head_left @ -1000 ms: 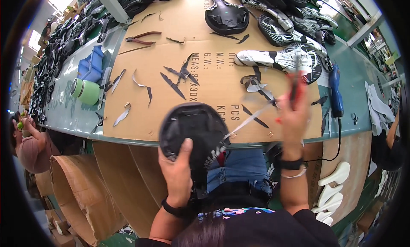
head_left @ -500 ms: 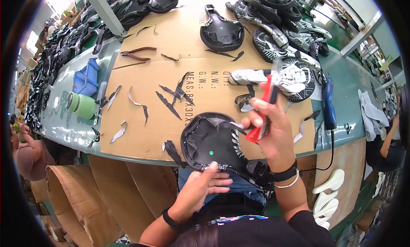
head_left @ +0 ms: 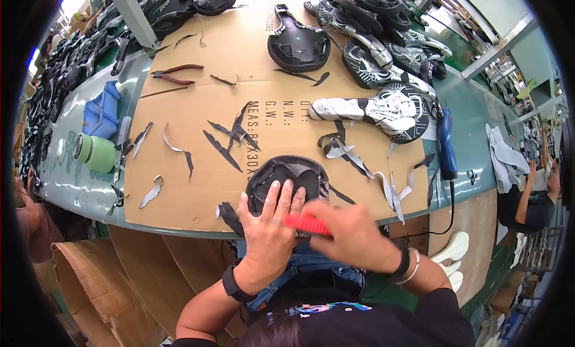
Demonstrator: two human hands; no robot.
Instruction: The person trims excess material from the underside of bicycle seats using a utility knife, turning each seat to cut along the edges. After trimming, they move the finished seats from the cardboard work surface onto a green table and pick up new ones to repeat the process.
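Note:
A bicycle saddle (head_left: pixel 314 168) lies upside down at the table's near edge, its black hollow underside showing. My left hand (head_left: pixel 266 245) rests flat on that underside with fingers stretched out and slightly apart. My right hand (head_left: pixel 353 236) is closed around a red-handled utility knife (head_left: pixel 308 224), held close beside the left hand's fingers. The blade is blurred and cannot be made out. My right hand and the knife cover part of the saddle's near side. Black and grey trimmed strips (head_left: pixel 389 191) lie to the right of the saddle.
Pincers with dark red handles (head_left: pixel 176 75) lie at the left. A finished saddle (head_left: pixel 395 113) and a blue corded tool (head_left: pixel 446 144) are at the right. An upturned saddle (head_left: pixel 298 44) and piled saddles (head_left: pixel 383 35) stand farther back. At the left are a blue bin (head_left: pixel 102 113) and green flask (head_left: pixel 96 153).
My left hand has moved from the saddle's near rim onto its underside. My right hand has come down with the knife to the saddle; a strip it held now lies on the cardboard.

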